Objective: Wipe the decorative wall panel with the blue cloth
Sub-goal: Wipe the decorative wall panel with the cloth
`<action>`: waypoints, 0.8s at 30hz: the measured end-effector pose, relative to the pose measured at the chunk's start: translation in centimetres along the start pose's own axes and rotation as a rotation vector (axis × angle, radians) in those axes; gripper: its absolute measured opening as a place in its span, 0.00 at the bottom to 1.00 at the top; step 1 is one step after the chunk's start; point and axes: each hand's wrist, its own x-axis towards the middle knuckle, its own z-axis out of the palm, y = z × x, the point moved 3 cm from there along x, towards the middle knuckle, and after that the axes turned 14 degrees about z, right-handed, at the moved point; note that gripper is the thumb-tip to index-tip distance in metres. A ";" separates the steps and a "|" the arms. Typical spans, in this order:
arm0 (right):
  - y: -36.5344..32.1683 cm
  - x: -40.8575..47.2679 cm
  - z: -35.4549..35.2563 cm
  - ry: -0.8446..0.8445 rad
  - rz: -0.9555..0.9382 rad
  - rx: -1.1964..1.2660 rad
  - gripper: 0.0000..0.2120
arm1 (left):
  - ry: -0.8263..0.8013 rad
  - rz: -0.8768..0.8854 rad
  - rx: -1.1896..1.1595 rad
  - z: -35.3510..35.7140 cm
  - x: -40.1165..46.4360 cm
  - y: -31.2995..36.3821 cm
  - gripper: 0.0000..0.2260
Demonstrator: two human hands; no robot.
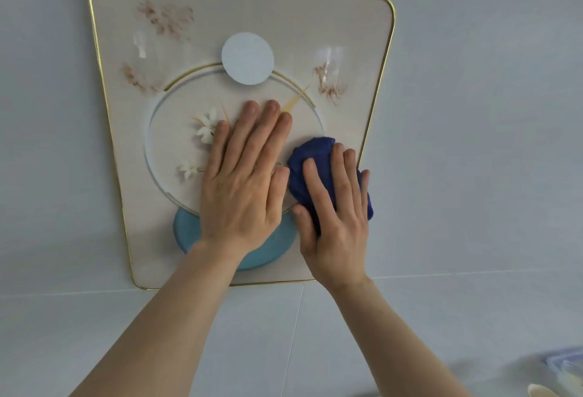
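Observation:
The decorative wall panel [258,11] is cream with a thin gold rim, a pale disc, a ring motif, white flowers and a teal round shape near its bottom. My left hand [243,182] lies flat on the panel's middle, fingers spread, holding nothing. My right hand [334,216] presses a bunched dark blue cloth [310,163] against the panel's lower right part, close to the gold rim. The cloth shows above and beside my fingers; the rest is under my palm.
Pale grey wall tiles [473,144] surround the panel, with grout lines below it. At the bottom right corner sit a clear plastic container [564,365] and a pale rounded object [542,392], both partly cut off.

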 end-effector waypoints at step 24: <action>1.2 1.6 -1.6 0.105 -0.006 -0.041 0.19 | 0.078 0.000 0.143 1.0 -0.3 0.2 0.25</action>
